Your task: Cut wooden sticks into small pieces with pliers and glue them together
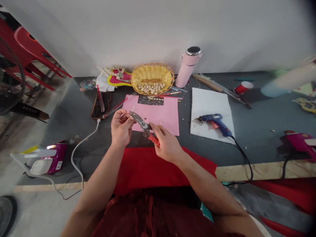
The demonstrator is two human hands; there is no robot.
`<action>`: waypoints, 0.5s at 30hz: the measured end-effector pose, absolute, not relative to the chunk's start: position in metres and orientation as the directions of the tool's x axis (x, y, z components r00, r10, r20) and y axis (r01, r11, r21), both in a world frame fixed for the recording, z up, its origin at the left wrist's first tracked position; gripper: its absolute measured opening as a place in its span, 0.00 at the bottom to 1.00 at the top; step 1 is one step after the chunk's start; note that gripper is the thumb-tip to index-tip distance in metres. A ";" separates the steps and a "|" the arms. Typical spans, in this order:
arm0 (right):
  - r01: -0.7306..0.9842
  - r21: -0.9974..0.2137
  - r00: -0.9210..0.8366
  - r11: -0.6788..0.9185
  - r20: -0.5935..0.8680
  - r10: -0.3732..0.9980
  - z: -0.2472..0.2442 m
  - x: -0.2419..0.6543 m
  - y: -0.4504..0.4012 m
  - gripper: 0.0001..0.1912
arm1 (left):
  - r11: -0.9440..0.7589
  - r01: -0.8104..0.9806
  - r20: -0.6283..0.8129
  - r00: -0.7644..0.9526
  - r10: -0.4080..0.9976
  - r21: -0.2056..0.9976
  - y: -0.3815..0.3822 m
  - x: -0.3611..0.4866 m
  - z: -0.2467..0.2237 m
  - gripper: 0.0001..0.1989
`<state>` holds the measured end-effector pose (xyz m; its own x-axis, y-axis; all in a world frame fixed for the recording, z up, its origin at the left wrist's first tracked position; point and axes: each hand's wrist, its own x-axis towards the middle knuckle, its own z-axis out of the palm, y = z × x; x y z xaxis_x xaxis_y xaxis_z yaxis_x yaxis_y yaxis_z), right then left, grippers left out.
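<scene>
Red-handled cutters (144,125) are gripped in my right hand (168,142), their metal jaws pointing up and left. My left hand (121,127) pinches a thin pale stick (133,109) beside the jaws; its lower part is hidden by my fingers. Both hands are over the lower left of a pink sheet (170,115) with a notch in its top edge. Small bits lie on the sheet. Nearer to me, a red cloth (140,168) lies under my forearms.
Behind stand a wicker basket (152,74) with small pale pieces and a pink bottle (187,67). A blue glue gun (217,123) rests on a white board (209,102), its cord trailing right. A phone (98,107) with a white cable lies left.
</scene>
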<state>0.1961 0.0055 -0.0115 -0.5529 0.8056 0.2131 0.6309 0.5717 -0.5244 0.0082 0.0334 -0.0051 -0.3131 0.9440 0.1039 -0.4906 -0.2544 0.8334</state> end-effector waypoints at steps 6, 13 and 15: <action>0.651 -0.539 -0.504 0.534 0.219 0.835 -0.015 0.193 0.003 0.34 | -0.273 -0.472 0.127 -0.317 0.940 0.838 0.033 0.006 -0.005 0.18; 0.583 -0.650 -0.411 0.488 0.282 0.867 -0.021 0.198 0.015 0.33 | -0.205 -0.468 0.059 -0.307 0.950 0.860 0.032 0.004 -0.001 0.18; 0.566 -0.669 -0.392 0.482 0.296 0.871 -0.022 0.199 0.017 0.32 | -0.178 -0.462 0.044 -0.287 0.957 0.869 0.033 0.003 -0.003 0.16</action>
